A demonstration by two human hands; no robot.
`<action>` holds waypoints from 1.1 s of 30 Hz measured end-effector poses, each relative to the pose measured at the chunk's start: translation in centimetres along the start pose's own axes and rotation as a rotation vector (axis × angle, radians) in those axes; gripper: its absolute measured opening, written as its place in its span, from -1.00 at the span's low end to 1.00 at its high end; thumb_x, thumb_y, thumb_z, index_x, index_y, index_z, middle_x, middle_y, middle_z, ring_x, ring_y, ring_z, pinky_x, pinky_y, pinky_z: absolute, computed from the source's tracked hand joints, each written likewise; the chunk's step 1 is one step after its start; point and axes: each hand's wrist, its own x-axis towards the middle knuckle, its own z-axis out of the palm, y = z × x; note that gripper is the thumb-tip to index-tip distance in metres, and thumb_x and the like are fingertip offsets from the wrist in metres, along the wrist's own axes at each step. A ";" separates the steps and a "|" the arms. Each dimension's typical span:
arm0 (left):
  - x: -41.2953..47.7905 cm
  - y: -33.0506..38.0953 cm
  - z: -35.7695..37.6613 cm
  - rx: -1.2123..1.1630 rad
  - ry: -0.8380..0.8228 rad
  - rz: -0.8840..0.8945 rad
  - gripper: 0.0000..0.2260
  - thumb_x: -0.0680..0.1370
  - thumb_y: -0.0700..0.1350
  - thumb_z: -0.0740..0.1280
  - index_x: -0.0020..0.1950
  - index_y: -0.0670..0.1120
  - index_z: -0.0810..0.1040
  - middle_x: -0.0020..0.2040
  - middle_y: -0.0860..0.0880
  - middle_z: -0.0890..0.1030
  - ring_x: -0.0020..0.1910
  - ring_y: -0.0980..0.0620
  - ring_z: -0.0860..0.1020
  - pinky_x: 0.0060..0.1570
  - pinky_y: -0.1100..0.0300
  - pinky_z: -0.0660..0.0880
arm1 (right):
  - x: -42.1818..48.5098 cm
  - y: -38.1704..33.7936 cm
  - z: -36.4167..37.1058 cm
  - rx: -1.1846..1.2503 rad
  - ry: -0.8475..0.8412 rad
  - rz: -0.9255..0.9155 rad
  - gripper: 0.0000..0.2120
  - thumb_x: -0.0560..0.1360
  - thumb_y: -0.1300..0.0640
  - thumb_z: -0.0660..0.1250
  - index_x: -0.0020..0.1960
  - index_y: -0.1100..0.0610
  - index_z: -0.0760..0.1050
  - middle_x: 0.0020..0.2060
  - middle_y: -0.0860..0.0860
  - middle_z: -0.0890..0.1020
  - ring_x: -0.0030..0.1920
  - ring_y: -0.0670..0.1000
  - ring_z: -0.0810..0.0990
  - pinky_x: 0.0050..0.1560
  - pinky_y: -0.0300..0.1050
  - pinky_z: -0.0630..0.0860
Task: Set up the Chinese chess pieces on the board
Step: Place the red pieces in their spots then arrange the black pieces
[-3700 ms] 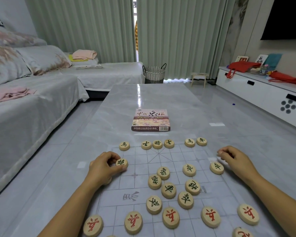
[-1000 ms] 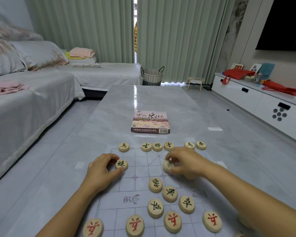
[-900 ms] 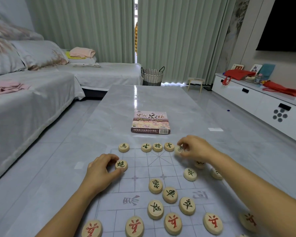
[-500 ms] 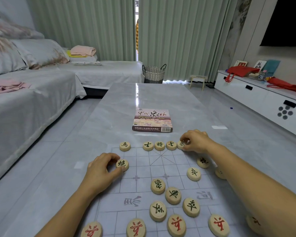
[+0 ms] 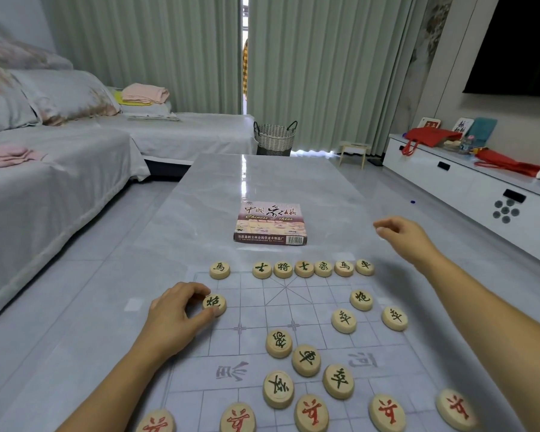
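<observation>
Main risk, as I'm judging it: the thin see-through plastic board sheet w/ printed grid [image 5: 262, 307] is lying loose on the glossy grey marble-look table [image 5: 262, 182], so any sideways shove from the left hand [image 5: 175, 319] is prob. dragging the sheet along & knocking the row of round pale wooden black-lettered pieces [image 5: 304, 268] at the board's far edge off its line. 2nd risk: the right hand [image 5: 399, 236] is hovering beyond the board's far right corner w/ its forearm crossing above the right edge, so a low return toward the loose cluster of black-lettered wooden discs [image 5: 306, 360] mid-board is likely clipping the right-side black cannon disc [image 5: 361, 299] or the soldier discs [image 5: 343, 320] near that edge. Its fingers are hanging loosely curled, thumb & forefinger tips close, nothing visible btwn them. The left hand is pinching the round pale wooden disc w/ the black cannon character [image 5: 215, 304]: thumb [image 5: 205, 316] pressing the near rim, curled fingers [image 5: 197, 289] hooking the far-left rim. The disc is sitting flat on the sheet near the board's left edge, two lines in from the far edge, approx. on its crossing. No piece is sitting yet at the far left corner, & red-lettered discs [image 5: 311, 413] are lying along the near edge.
</observation>
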 end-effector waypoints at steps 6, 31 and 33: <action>-0.1 0.0 -0.1 0.003 -0.001 -0.010 -0.51 0.21 0.35 0.17 -0.02 0.10 0.50 -0.08 0.16 0.54 -0.03 0.17 0.47 0.11 0.01 0.42 | -1.3 -0.1 4.5 -0.503 -0.283 -0.199 -0.66 0.47 0.05 0.33 0.24 0.04 0.48 0.24 0.04 0.48 0.27 0.05 0.37 0.30 -0.03 0.28; -0.2 0.2 -0.2 -0.010 -0.005 -0.025 -0.54 0.22 0.33 0.15 -0.03 0.11 0.50 -0.08 0.17 0.53 -0.03 0.10 0.48 0.14 -0.03 0.42 | -2.9 -0.6 3.0 -0.235 -0.256 -0.184 -0.75 0.49 0.05 0.34 0.16 -0.01 0.49 0.14 0.02 0.51 0.17 0.03 0.44 0.27 -0.01 0.37; -0.2 0.5 -0.2 -0.011 -0.013 -0.038 -0.57 0.26 0.28 0.20 -0.01 0.08 0.51 -0.07 0.16 0.53 -0.01 0.08 0.47 0.16 -0.04 0.41 | -4.4 -0.8 2.1 -0.117 -0.296 -0.180 -0.89 0.48 0.12 0.35 -0.01 -0.02 0.53 0.02 0.01 0.57 -0.02 -0.01 0.52 0.09 -0.15 0.45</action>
